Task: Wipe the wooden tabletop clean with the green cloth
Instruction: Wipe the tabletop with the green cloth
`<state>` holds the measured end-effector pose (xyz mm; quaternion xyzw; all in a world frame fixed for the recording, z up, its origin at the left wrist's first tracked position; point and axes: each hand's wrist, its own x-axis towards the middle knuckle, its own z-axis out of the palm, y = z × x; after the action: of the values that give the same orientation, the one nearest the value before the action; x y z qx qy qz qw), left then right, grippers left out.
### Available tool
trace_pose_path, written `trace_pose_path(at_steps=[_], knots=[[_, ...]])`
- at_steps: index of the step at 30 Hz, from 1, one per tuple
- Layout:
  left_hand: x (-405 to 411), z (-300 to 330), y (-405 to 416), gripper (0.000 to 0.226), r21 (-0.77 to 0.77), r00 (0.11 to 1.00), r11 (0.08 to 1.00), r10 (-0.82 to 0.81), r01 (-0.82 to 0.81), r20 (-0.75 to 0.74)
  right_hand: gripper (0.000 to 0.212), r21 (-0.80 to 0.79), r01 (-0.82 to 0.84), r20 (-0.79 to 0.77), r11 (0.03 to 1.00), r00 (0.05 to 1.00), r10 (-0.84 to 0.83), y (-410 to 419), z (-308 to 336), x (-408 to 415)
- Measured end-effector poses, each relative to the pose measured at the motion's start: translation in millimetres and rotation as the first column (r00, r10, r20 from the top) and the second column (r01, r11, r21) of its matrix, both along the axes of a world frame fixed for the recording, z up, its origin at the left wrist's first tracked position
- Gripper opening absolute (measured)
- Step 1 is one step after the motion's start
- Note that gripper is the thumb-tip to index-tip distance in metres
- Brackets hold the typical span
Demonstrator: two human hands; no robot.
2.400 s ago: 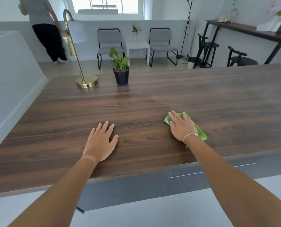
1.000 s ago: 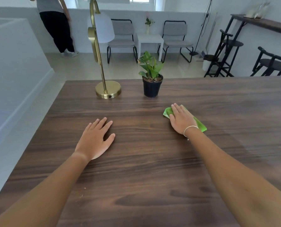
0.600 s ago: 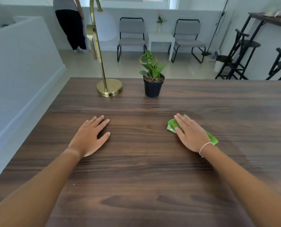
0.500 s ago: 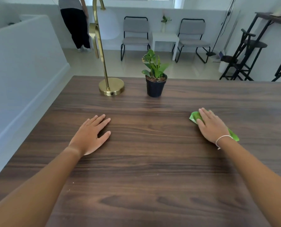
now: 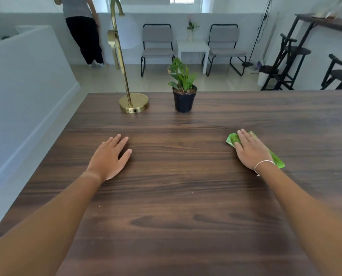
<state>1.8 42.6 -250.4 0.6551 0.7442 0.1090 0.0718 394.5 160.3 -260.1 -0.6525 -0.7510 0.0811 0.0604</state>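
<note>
Pressing down through flat fingers (image 5: 245,137) is what makes this wipe work, and yours on the right hand (image 5: 252,151) are laid out straight and close together on top of the folded bright green cloth (image 5: 232,139); they grip nothing, they only pin it to the dark wood-grain tabletop (image 5: 176,206). Only the cloth's far-left corner and a strip by your wrist show; the rest lies under the palm. Keep the whole palm down so the cloth cannot bunch or slide out from under you, and let the forearm drive the stroke, not the wrist.

Your left hand (image 5: 110,158) lies palm down and empty on the bare wood, fingers spread a little, well apart from the cloth. It looks like a brace; lean on it lightly so your reach stays steady.

Judging from where the cloth sits, right of centre and mid-depth, much of the surface is likely yet to be covered. Run long passes along the grain and overlap each one. A few pale specks show on the near-left wood, so bring a pass there.

At the far edge stand a small green plant in a black pot (image 5: 184,100) and a brass lamp with a round base (image 5: 133,103). Slow down near them; a brisk sweep could tip the pot.
</note>
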Motion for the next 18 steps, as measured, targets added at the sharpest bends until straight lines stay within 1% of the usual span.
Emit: trace_pose_path(at_steps=[4, 7, 10, 13, 16, 18], knots=[[-28.9, 4.5, -41.8, 0.053, 0.012, 0.993, 0.999, 0.039, -0.041, 0.11, 0.055, -0.017, 0.056, 0.009, 0.998, 0.998, -0.056, -38.3, 1.1, -32.4], [-63.5, 5.9, -85.0, 0.053, 0.013, 0.986, 0.997, 0.077, -0.08, 0.145, 0.055, -0.023, 0.038, 0.003, 0.999, 0.999, -0.038, -73.6, 2.8, -80.1], [-96.8, 6.7, -127.0, 0.052, 0.025, 0.981, 0.993, 0.109, -0.114, 0.162, 0.055, 0.006, -0.033, -0.021, 0.999, 0.999, 0.034, -112.8, 3.3, -147.9], [-118.4, 5.8, -163.0, 0.05, 0.025, 0.974, 0.991, 0.122, -0.13, 0.19, 0.055, 0.002, -0.141, -0.035, 0.99, 0.989, 0.141, -157.5, 5.6, -228.0], [-126.5, 5.1, -185.2, 0.048, 0.038, 0.968, 0.991, 0.119, -0.13, 0.221, 0.055, 0.01, -0.267, -0.045, 0.964, 0.963, 0.267, -204.8, 5.6, -304.5], [-126.1, 3.5, -191.4, 0.048, 0.025, 0.972, 0.993, 0.104, -0.112, 0.21, 0.056, 0.018, -0.35, -0.04, 0.937, 0.936, 0.35, -232.3, 4.3, -337.0]])
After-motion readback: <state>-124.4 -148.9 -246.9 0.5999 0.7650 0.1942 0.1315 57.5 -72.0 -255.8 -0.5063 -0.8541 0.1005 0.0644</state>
